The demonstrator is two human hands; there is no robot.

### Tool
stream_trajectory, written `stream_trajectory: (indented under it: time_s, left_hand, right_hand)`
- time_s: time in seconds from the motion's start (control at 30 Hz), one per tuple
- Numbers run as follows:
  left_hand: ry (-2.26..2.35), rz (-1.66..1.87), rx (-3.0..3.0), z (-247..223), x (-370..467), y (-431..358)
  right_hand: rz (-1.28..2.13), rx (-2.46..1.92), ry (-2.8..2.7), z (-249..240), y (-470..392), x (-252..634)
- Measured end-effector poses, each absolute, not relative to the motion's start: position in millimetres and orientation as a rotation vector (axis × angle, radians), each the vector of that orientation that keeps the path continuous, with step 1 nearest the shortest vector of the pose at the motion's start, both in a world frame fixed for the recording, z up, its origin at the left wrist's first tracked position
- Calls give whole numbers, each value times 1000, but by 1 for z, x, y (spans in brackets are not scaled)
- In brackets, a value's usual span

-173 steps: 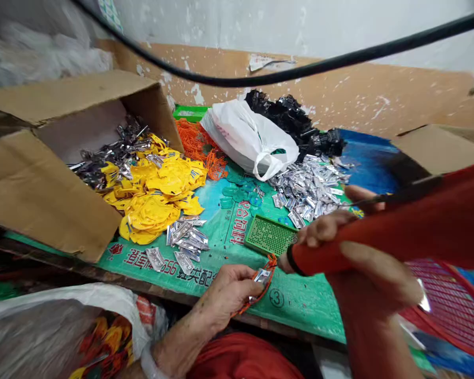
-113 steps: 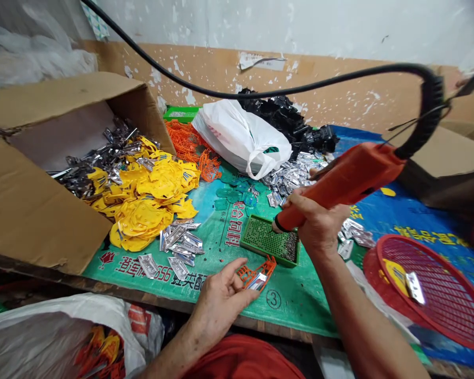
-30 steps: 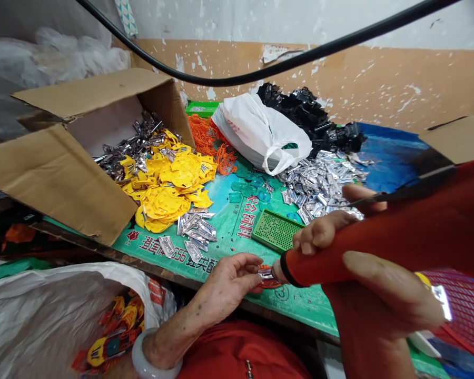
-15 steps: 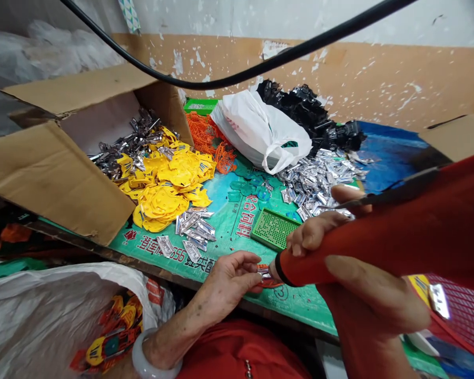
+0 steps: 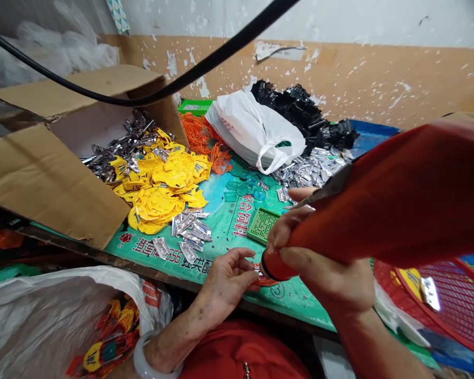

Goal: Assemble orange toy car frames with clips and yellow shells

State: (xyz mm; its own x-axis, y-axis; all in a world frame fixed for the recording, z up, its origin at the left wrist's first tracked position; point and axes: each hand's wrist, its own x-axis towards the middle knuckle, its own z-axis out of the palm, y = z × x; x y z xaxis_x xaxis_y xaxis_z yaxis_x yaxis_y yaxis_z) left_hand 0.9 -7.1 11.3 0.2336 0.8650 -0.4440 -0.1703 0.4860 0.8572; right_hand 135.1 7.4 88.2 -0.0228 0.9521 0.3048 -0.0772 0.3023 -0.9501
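Note:
My left hand (image 5: 227, 279) is closed, thumb and fingers pinching the edge of a small orange plastic toy car part (image 5: 268, 282) at the table's front edge. A bit of silver shows on that part. My right hand (image 5: 326, 273) wraps round a red electric screwdriver (image 5: 383, 205), tilted with its black-ringed nose down at the orange part. The nose hides the bit and most of the part. Just behind it stands a green tray (image 5: 249, 230) of small screws. Left of the tray lie loose silver plates (image 5: 191, 229).
A cardboard box (image 5: 55, 184) spills dark metal pieces and yellow car shells (image 5: 161, 189). Behind are a white plastic bag (image 5: 248, 126), black parts (image 5: 300, 110) and more silver pieces. A red basket (image 5: 454, 300) sits right; a white sack (image 5: 63, 310) holds assembled toy cars. A black cable (image 5: 205, 58) hangs across.
The screwdriver's rear end has risen and swung left, so it stands steeper, with my right hand shifted left. The cable has swung left. My left hand stays at the orange part.

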Motion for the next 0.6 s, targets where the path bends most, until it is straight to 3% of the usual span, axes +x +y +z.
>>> stream_trajectory:
  time_s: [0.6]
  left_hand:
    - [1090,748,830,6,-5,-8]
  right_hand:
    - [1112,-808,-1379,78,11,144]
